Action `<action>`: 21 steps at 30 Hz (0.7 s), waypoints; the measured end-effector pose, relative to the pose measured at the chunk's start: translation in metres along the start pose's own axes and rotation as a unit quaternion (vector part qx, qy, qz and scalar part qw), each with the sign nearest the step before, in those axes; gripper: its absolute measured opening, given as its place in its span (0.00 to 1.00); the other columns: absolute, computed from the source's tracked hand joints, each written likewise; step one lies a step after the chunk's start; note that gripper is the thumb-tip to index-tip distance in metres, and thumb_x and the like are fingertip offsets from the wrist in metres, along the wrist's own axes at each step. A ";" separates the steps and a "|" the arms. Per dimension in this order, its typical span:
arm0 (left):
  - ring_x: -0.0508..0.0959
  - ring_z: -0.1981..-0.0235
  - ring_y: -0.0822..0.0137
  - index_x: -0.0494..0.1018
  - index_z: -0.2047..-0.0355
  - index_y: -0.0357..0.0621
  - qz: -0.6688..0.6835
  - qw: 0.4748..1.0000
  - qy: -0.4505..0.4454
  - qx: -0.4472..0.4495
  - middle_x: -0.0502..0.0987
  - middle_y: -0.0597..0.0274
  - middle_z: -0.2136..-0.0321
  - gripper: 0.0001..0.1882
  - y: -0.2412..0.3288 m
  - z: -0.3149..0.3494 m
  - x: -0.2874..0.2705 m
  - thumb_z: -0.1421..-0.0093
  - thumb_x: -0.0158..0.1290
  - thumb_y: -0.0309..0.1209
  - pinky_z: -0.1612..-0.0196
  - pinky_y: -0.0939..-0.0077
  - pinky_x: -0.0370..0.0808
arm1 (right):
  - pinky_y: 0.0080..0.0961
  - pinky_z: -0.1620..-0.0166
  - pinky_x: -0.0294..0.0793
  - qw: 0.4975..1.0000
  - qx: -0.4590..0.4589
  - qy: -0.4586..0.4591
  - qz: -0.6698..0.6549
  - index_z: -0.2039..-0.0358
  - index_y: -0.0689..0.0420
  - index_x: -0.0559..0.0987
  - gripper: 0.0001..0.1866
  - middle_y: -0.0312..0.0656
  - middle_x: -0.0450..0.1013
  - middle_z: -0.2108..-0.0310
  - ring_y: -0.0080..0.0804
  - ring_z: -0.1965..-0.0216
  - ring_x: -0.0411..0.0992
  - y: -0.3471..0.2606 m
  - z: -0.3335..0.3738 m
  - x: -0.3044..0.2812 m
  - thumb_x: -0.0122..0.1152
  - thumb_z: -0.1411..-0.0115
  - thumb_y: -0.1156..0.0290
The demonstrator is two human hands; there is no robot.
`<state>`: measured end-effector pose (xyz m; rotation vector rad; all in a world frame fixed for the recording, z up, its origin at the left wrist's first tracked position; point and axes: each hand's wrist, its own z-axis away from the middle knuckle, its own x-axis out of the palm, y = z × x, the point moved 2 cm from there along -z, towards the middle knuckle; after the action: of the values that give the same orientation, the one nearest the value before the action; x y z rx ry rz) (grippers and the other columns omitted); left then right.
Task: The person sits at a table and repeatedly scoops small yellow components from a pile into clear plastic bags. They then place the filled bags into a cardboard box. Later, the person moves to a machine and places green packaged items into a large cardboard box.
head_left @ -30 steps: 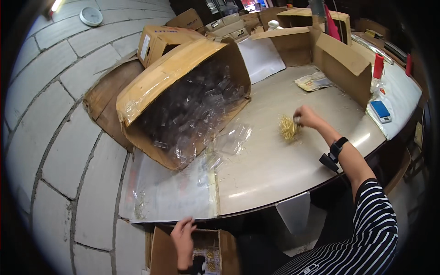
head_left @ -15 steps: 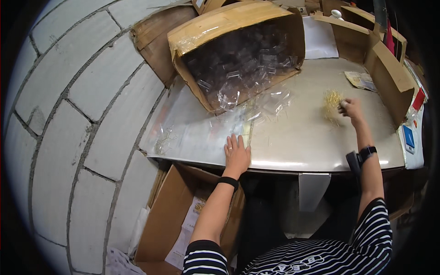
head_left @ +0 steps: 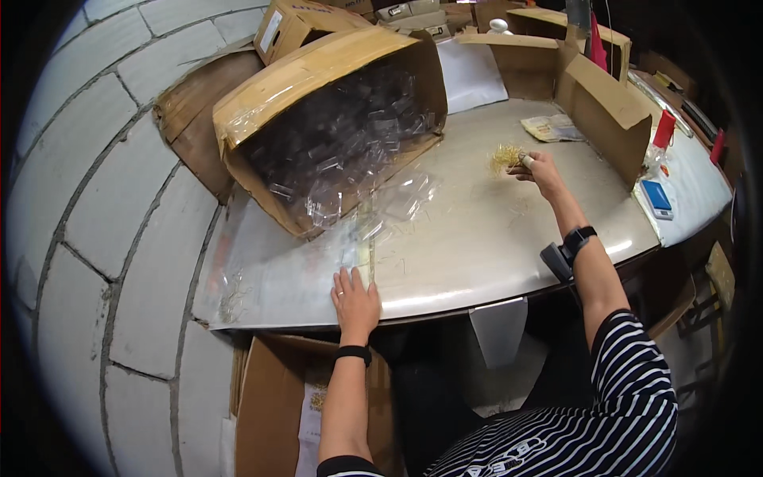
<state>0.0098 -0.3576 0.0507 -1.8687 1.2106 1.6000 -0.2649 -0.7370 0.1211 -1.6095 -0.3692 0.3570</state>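
My right hand (head_left: 542,172) is over the right part of the table, its fingers drawn together at a loose bunch of thin gold wire pieces (head_left: 506,159). The fingers appear to pinch the bunch's near edge. A few faint strands lie on the table surface just below. My left hand (head_left: 357,304) rests flat at the table's front edge with its fingers spread, holding nothing. Beyond it, a large tipped cardboard box (head_left: 274,75) opens toward me, full of small clear plastic boxes. Some clear plastic pieces (head_left: 409,195) have spilled out in front of it.
A cardboard divider (head_left: 608,119) bounds the table on the right, with a printed packet (head_left: 551,128) beside it. Further right sits a small blue scale (head_left: 657,199). An open carton (head_left: 266,397) stands below the table at left, next to the grey block wall (head_left: 135,215).
The view has swung right, so everything sits further left. My right hand's fingers have closed in on the gold wire bunch, which looks more compact. My left hand stays flat on the table.
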 end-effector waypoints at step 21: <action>0.52 0.37 0.44 0.58 0.43 0.35 0.008 1.000 0.017 0.000 0.54 0.40 0.40 0.28 0.001 0.005 -0.002 0.40 0.45 0.38 0.38 0.51 0.48 | 0.29 0.64 0.82 0.969 0.012 0.144 -0.201 0.61 0.77 0.67 0.10 0.59 0.72 0.62 0.46 0.62 0.76 0.018 -0.021 0.025 0.42 0.38 0.81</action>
<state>0.0064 -0.3539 0.0518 -1.8977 1.2422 1.5842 -0.2325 -0.7460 0.1042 -1.4924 -0.4532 -0.1801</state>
